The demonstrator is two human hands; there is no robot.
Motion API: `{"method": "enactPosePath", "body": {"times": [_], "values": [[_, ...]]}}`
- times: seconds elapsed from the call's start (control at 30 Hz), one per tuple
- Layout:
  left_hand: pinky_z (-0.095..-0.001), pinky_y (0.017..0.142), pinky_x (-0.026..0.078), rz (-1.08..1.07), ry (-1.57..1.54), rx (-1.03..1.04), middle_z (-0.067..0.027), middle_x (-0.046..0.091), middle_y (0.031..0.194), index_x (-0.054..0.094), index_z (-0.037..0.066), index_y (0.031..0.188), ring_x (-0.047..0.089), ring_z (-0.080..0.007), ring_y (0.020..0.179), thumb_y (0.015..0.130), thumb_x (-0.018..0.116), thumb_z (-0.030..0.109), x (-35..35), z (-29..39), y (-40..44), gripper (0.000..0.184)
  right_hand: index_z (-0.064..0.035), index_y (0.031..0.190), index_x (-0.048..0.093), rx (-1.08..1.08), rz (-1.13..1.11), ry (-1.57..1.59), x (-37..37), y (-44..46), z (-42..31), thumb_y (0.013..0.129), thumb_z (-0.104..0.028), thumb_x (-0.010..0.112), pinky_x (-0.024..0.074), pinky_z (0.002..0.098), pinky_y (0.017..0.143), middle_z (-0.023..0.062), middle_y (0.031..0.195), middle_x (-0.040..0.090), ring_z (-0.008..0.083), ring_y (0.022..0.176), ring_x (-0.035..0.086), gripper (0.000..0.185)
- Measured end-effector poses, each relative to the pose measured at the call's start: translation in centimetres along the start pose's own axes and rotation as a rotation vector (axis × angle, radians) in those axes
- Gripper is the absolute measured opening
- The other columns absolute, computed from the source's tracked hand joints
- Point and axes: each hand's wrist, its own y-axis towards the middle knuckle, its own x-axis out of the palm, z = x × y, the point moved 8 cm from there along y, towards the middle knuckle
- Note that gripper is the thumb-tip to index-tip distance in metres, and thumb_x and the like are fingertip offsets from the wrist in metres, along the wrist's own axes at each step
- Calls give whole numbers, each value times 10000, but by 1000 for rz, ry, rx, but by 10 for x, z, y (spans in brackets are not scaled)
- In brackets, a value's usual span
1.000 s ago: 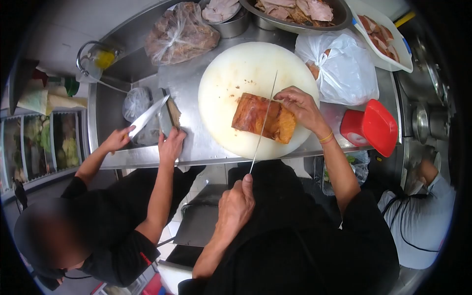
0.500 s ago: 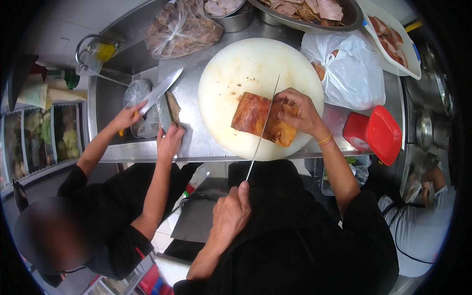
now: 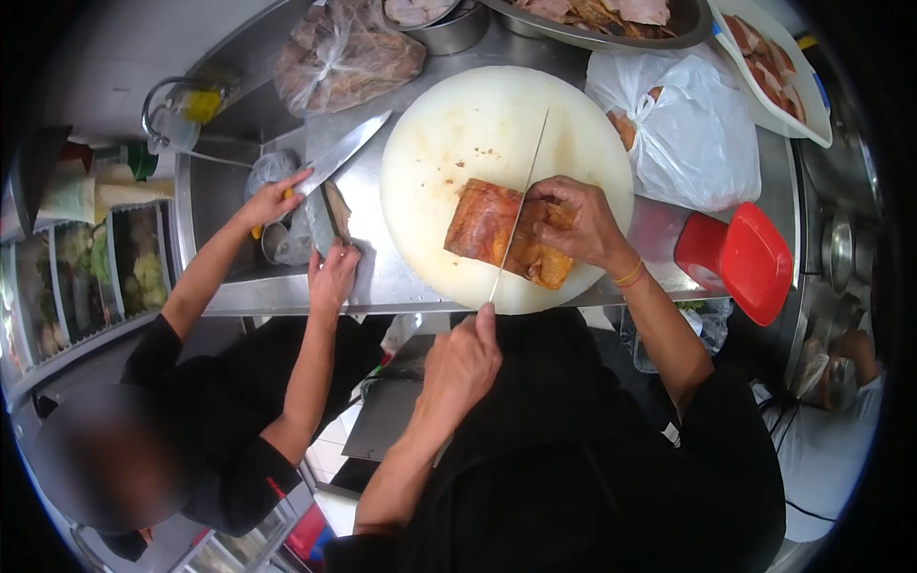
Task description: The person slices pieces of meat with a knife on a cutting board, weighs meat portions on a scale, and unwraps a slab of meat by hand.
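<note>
A commercial kitchen: a steel counter (image 3: 367,224) bears a round cutting board (image 3: 415,186) at its near edge, a big bowl (image 3: 600,42) of meat (image 3: 638,11) along its far edge and a white tub (image 3: 778,116) at its far right corner. 2 knives (image 3: 520,205) are out. Beyond its left edge stands a vegetable case (image 3: 59,286), perhaps a chiller, warped in this view.
</note>
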Motion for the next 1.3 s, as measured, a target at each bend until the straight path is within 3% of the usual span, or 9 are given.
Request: {"method": "enactPosePath", "body": {"times": [0.13, 0.23, 0.43, 0.5, 0.6, 0.73, 0.97, 1.13, 1.3], "values": [[-613, 782, 495, 10, -32, 4, -362, 643, 799, 700, -44, 845, 620, -569, 806, 1084, 369, 381, 13, 0, 19, 589, 50, 1068, 669, 21, -5, 12, 0, -3, 2, 733, -32, 757, 525, 300, 877, 130, 1009, 703, 191, 937, 671, 356], [-616, 791, 492, 21, -75, 11, -367, 642, 810, 697, -43, 856, 617, -575, 809, 1084, 362, 398, 18, -9, 16, 599, 30, 1032, 691, 63, -22, -103, -3, -1, 2, 730, -62, 780, 533, 319, 848, 127, 984, 708, 224, 894, 678, 327], [-624, 830, 480, -14, -103, -58, -367, 649, 851, 669, -25, 892, 617, -569, 880, 1082, 347, 442, 19, -19, -9, 598, -33, 983, 708, -346, 262, -402, -27, 52, -61, 802, -182, 764, 505, 402, 885, 119, 995, 709, 309, 977, 647, 240], [-625, 836, 481, -18, -98, -84, -369, 649, 859, 659, -18, 903, 618, -564, 901, 1081, 347, 450, 21, -24, -15, 590, -69, 1136, 676, -403, 163, -458, -9, 85, -56, 855, -300, 734, 434, 448, 1024, 143, 1191, 658, 322, 1211, 554, 368], [-624, 829, 488, -27, -88, -100, -368, 649, 853, 652, -8, 910, 622, -561, 900, 1079, 350, 455, 24, -25, -14, 578, -114, 1347, 583, -413, 20, -749, 28, 112, -16, 920, -503, 623, 294, 506, 1173, 161, 1468, 486, 334, 1434, 362, 579], [-618, 779, 506, -33, -97, -115, -347, 651, 799, 650, 2, 898, 629, -561, 827, 1076, 360, 455, 29, -27, -10, 567, -166, 1507, 458, -158, -200, -812, 39, 118, 6, 945, -690, 441, 79, 511, 1264, 137, 1646, 252, 305, 1561, 78, 769], [-612, 769, 505, -45, -78, -140, -336, 649, 816, 671, 6, 909, 623, -556, 827, 1069, 399, 407, 43, -32, 1, 511, -170, 1518, 448, -286, -134, -846, 46, 114, 22, 949, -685, 438, 69, 548, 1251, 135, 1657, 219, 316, 1559, 76, 767], [-603, 650, 521, 17, -58, -56, -320, 633, 696, 637, 13, 836, 640, -527, 706, 1056, 453, 382, 51, -33, 8, 468, -168, 1523, 441, -277, -107, -822, 46, 116, 33, 961, -649, 459, 59, 563, 1246, 136, 1660, 210, 329, 1558, 76, 740], [-599, 738, 521, -10, -80, -43, -323, 653, 763, 664, 2, 847, 642, -530, 770, 1065, 406, 408, 57, -36, 14, 528, -169, 1546, 399, -307, -93, -858, 48, 118, 27, 963, -625, 480, 59, 566, 1245, 147, 1663, 193, 337, 1559, 59, 744]]}}
